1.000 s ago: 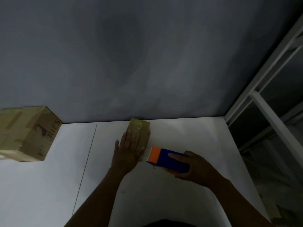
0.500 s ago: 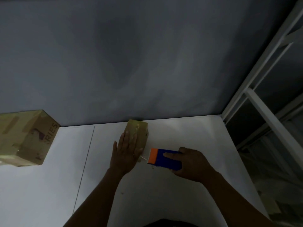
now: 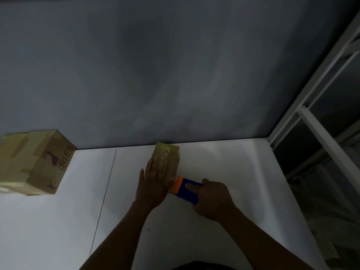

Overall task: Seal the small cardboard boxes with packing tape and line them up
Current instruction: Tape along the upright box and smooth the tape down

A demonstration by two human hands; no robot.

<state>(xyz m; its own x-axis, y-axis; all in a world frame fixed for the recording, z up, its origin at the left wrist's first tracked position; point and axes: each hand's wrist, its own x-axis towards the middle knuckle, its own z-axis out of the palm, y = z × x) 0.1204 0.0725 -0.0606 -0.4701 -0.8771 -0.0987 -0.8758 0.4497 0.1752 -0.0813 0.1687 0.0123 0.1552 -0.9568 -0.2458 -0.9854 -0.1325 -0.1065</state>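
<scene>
White table (image 3: pixel 214 230) under a grey wall (image 3: pixel 155 65). On it, a plain tan small box (image 3: pixel 171 154); beside that box, an orange-and-blue tape dispenser (image 3: pixel 185 190); far left, a tan box (image 3: pixel 35 162) with dark lettering.

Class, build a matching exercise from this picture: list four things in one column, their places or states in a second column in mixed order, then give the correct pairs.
Things:
1. left hand
2. right hand
3. large taped box
4. white frame

Places or states:
A. stands beyond the table's right edge
B. lies flat on the small cardboard box
C. sits at the far left of the white table
D. grips the blue and orange tape dispenser

Pairs: 1-B, 2-D, 3-C, 4-A
</scene>
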